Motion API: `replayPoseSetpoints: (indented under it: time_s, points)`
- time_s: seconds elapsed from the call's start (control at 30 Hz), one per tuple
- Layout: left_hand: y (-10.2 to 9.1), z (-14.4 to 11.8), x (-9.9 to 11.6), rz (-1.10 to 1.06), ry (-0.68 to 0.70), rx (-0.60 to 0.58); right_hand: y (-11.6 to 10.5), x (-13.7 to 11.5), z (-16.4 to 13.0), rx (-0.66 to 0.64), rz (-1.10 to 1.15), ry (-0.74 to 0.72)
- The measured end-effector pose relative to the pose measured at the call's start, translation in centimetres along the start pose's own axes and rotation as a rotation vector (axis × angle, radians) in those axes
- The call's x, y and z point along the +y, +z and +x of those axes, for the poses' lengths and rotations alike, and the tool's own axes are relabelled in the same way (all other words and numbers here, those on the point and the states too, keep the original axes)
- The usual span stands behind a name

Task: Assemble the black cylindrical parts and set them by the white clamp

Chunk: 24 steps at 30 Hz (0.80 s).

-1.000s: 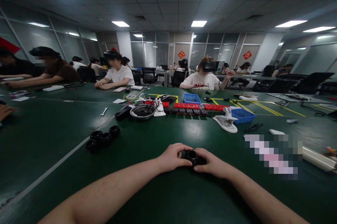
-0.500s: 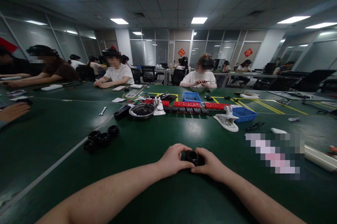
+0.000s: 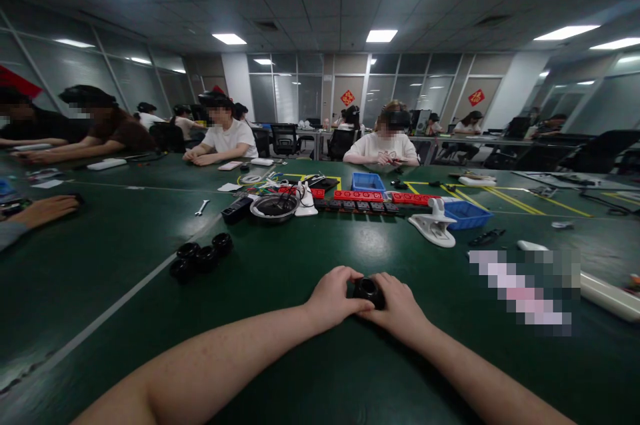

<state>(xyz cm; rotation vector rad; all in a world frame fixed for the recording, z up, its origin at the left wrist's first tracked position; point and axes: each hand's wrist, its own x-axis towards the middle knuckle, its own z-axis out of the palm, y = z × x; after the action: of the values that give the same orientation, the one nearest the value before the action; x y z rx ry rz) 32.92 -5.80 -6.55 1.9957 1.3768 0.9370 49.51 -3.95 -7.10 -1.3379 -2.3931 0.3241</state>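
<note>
Left hand: we're wrapping our left hand around the left side of a small black round part, fingers curled onto it.
Right hand: our right hand is gripping the same part from the right, so both hands are closing on it together.
Black round part: it's sitting low between our hands, just above the green surface.
Spare black parts: a little cluster is lying well left of the part we're holding.
White clip thing: it is resting beyond and right of the part.
Metal bowl: it is sitting far behind the part, to the left.
</note>
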Motion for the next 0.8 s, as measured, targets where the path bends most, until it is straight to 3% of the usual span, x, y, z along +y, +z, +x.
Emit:
replayPoseSetpoints:
  time_s: [0.17,0.27,0.5,0.8]
  points:
    - [-1.1,0.8,-0.4,-0.094,0.081,-0.209,-1.7,1.4,0.6,-0.271,0.28,-0.209]
    - [-1.4,1.2,-0.8,-0.127,0.101,-0.262,-2.4,1.7,0.7,-0.315,0.338,-0.222]
    - [-1.3,1.2,-1.0,-0.143,0.109,-0.266,-1.9,1.7,1.0,-0.295,0.367,-0.188]
    - [-0.3,0.3,-0.4,-0.032,0.07,-0.103,-0.3,1.7,0.6,-0.147,0.234,-0.033]
